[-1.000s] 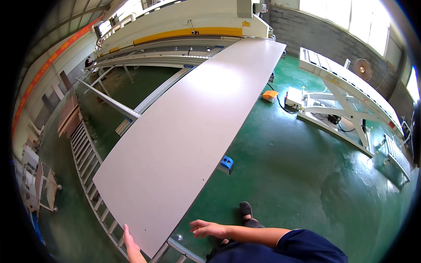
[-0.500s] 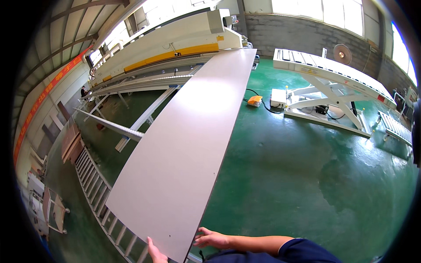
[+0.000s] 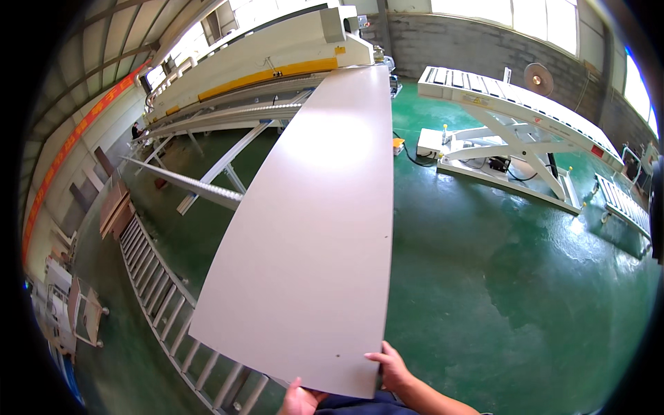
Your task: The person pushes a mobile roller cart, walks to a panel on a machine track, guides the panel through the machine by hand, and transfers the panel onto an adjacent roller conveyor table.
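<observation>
A long, pale greyish panel (image 3: 304, 242) stretches away from me, its far end by the large cream machine. At its near edge my left hand (image 3: 301, 400) grips the board, thumb on top and fingers underneath. My right hand (image 3: 391, 368) is closed round the near right corner, thumb over the face and the other fingers partly hidden behind the edge. A small dark mark shows on the board close to the right thumb.
The cream machine (image 3: 256, 59) with a yellow strip stands ahead, metal support rails (image 3: 225, 166) in front of it. A roller conveyor (image 3: 162, 297) runs below on the left. A scissor lift table (image 3: 519, 117) stands to the right, an orange foot pedal (image 3: 398, 145) near it.
The panel's near end has swung right together with my left hand. My right hand, fingers loose beside the edge before, now grips the right corner.
</observation>
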Available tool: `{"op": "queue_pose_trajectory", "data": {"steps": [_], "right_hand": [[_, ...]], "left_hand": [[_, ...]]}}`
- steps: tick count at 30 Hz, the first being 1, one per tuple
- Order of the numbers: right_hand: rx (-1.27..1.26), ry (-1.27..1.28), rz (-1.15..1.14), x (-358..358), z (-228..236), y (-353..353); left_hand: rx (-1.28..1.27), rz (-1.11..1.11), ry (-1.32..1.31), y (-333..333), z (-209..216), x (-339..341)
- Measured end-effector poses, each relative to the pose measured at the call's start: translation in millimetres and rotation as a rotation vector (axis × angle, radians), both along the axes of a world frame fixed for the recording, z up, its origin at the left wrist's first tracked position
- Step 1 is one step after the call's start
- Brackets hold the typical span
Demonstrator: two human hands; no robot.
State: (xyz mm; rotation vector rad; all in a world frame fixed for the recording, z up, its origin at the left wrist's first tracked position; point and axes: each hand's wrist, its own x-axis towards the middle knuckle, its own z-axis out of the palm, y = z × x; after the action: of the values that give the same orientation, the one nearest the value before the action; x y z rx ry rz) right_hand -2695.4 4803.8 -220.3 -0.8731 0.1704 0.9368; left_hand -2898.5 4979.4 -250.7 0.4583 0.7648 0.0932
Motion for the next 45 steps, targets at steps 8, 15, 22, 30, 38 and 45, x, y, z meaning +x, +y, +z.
{"op": "queue_pose_trajectory", "data": {"steps": [8, 15, 22, 30, 38, 45], "right_hand": [[-0.134, -0.015, -0.262, 19, 15, -92], [-0.293, -0.084, -0.256, 26, 25, -110], [-0.341, -0.106, -0.272, 42, 6, -134], [-0.410, -0.093, -0.265, 92, 30, -244], [0.049, 0.089, -0.316, 110, 7, -428], [0.113, 0.052, -0.530, 158, 18, -588]], "left_hand": [[0.868, -1.017, 0.687, 167, -1, -71], [1.350, 0.123, 0.902, 324, 18, -44], [1.180, -0.275, 0.614, 297, 22, 58], [1.210, -0.335, 0.815, 161, 56, 113], [1.224, -0.295, 0.889, -6, 50, 116], [1.224, -0.322, 0.860, -208, 73, 179]]}}
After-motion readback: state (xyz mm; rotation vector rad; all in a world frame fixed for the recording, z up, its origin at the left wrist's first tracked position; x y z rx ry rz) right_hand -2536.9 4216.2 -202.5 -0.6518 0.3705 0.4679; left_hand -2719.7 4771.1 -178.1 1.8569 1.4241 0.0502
